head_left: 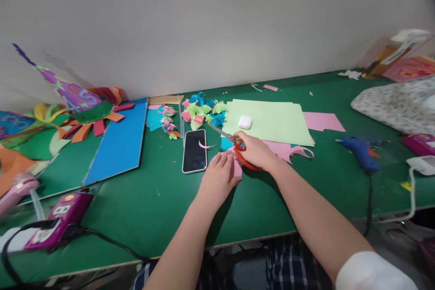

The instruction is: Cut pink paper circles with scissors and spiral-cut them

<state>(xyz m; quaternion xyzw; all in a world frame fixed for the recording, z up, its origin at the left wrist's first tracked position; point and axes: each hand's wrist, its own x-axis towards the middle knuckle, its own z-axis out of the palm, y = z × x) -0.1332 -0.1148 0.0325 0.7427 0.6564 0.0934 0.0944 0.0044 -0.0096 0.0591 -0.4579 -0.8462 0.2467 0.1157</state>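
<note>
My right hand (pixel 254 148) is closed on orange-handled scissors (pixel 245 159), whose blades point up and left above the paper. Between the thumb and fingers of my left hand (pixel 219 173) is a piece of pink paper (pixel 237 170), lying just below the scissors. A thin curl of pink paper (pixel 205 146) crosses the edge of a phone (pixel 195 152), which lies screen up left of my hands. Beyond them rests a stack of pale green paper sheets (pixel 272 120) with a white earphone case (pixel 245 122) on it. Folded paper flowers (pixel 200 113) are bunched behind the phone.
A blue board (pixel 125 136) and a purple cone hat (pixel 76 97) stand left. Front left, a purple power strip (pixel 59 219) trails a black cable. On the right lie a blue glue gun (pixel 360 152), pink paper (pixel 324 121) and a patterned cloth (pixel 390 104). A wall borders the green table.
</note>
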